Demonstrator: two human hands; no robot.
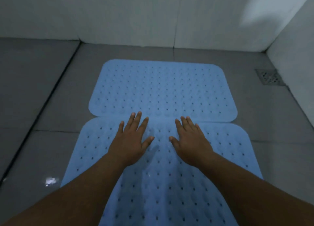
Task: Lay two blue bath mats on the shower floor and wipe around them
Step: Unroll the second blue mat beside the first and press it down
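Left hand [130,140] and right hand [190,141], fingers spread flat on near mat [161,183] mid-frame; uneven push could slide it over far mat [161,88].

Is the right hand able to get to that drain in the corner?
Probably yes. The right hand lies flat on the near mat, and only bare floor lies between it and the drain.
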